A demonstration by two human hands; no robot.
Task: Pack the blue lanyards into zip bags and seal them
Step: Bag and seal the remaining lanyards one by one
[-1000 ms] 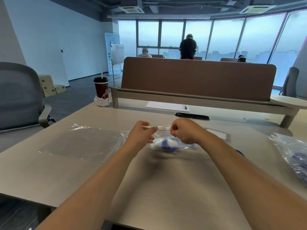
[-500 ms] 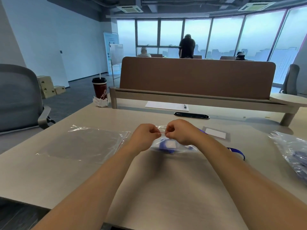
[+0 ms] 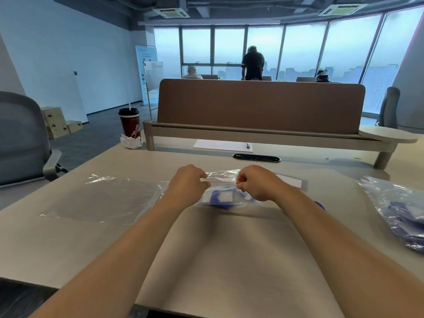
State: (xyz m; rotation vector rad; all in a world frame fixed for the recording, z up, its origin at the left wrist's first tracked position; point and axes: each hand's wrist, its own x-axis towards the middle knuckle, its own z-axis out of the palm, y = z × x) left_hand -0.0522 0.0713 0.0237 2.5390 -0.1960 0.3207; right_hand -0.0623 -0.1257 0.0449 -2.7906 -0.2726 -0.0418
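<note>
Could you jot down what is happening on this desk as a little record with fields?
activity: sealing a bag
left hand: pinching the zip strip's left end
right hand: pinching its right end
held item: small clear zip bag with a blue lanyard inside
left of it: flat empty clear bags
far right: crumpled clear bag of blue lanyards
surface: beige desk

This is an open-plan office, high up in a tall building. A long pale desk runs under the camera, split from the far side by a brown fabric divider screen on a raised shelf. A grey mesh office chair stands at the near left. A takeaway coffee cup sits at the far left of the desk. Far off, floor-to-ceiling windows show city towers, and a person stands there.
</note>
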